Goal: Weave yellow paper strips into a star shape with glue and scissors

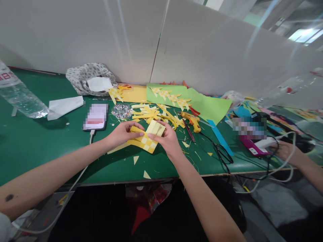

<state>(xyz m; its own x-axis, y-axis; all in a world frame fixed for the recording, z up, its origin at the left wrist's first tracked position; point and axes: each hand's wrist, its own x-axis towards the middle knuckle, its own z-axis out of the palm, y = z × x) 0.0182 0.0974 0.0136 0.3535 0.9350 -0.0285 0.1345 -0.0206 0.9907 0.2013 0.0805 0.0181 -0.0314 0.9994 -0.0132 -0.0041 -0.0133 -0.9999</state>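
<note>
Between both hands is a piece of woven paper strips (pixel 149 144), in deep and pale yellow checks, with loose strip ends at its sides. My left hand (pixel 124 134) pinches the deep yellow strips at its left. My right hand (pixel 168 138) grips the pale strips at its right, thumb on top. Just beyond lies a heap of cut yellow paper strips (pixel 146 112). Several finished-looking yellow checked paper fish (pixel 171 97) rest on green paper (pixel 202 102) at the back. Little pale paper scraps (pixel 136 159) lie near the table's front edge.
A yellow glue gun (pixel 193 122) and a dark red pen-like tool (pixel 189 131) lie right of the heap. Left are a charging phone (pixel 95 116), a dish of small beads (pixel 121 111) and a water bottle (pixel 21 92). Another person's hand (pixel 285 149) is at far right, among cables.
</note>
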